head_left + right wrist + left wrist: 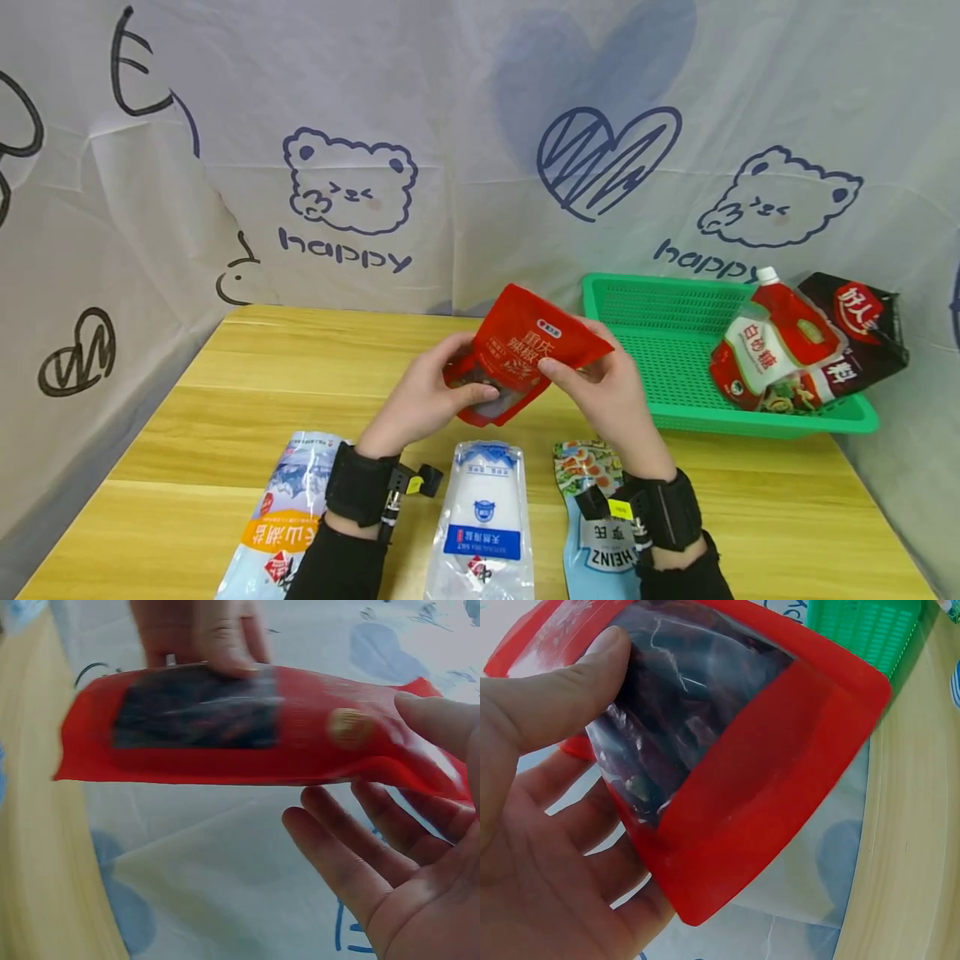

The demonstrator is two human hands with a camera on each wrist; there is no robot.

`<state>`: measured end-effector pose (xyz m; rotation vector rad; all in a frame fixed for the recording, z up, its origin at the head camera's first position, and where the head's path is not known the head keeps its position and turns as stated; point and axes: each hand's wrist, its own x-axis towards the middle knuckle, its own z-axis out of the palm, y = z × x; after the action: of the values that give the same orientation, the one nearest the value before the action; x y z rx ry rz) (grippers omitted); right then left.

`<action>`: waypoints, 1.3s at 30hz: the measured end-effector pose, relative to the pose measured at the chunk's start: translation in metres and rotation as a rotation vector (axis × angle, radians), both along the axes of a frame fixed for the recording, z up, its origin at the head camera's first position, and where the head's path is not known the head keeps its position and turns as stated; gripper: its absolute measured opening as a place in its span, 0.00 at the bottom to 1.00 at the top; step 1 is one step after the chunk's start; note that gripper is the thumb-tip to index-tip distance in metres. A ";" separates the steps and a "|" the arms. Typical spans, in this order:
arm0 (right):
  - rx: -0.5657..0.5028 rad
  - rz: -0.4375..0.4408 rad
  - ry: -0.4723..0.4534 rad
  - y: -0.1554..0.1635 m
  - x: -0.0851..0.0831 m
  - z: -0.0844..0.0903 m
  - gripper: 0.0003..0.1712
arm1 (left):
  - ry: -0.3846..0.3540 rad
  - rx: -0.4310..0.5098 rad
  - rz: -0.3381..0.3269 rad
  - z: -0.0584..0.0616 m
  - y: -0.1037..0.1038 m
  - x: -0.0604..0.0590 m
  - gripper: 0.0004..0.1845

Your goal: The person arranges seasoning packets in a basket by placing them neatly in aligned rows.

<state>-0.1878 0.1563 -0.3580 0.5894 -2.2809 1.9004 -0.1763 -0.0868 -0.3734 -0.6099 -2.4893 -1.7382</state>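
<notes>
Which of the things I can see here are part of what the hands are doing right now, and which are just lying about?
In hand:
red pouch, held by the left hand and the right hand
green basket, with a red spout pouch and a dark packet in it

Lying about:
salt bag
blue bag
Heinz pouch
bear backdrop

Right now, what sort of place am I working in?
Probably a staged tabletop recording setup, not a real kitchen or shop: a wooden table closed in by a cartoon-printed cloth backdrop, a green basket of sauce pouches, and seasoning packets laid in a row at the near edge.
</notes>
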 end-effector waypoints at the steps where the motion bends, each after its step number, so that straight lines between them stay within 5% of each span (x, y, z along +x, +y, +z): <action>1: -0.011 -0.018 0.001 0.003 0.000 0.002 0.29 | -0.003 -0.005 0.000 0.000 -0.001 0.000 0.33; 6: -0.001 -0.074 0.009 0.015 0.003 0.008 0.23 | 0.000 -0.056 -0.012 0.002 -0.002 0.001 0.32; 13: 0.147 -0.072 0.006 0.017 0.005 0.014 0.20 | 0.028 -0.102 -0.068 0.001 0.001 -0.001 0.32; 19: 0.152 -0.139 0.097 0.014 0.005 0.012 0.16 | -0.014 -0.081 -0.074 0.001 0.005 -0.001 0.33; 24: 0.111 -0.222 0.132 0.018 0.008 0.013 0.15 | -0.021 -0.075 -0.027 0.000 0.009 -0.001 0.32; 32: 0.065 -0.406 0.213 0.047 0.003 0.034 0.17 | 0.017 -0.032 0.152 -0.008 0.013 -0.011 0.27; 39: 0.159 -0.628 0.224 0.093 -0.012 0.058 0.19 | -0.022 -0.060 0.086 -0.016 0.033 -0.024 0.25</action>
<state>-0.1994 0.2491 -0.2996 0.0652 -2.1370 1.2980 -0.2001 -0.0539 -0.3890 -0.4823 -2.5497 -1.6546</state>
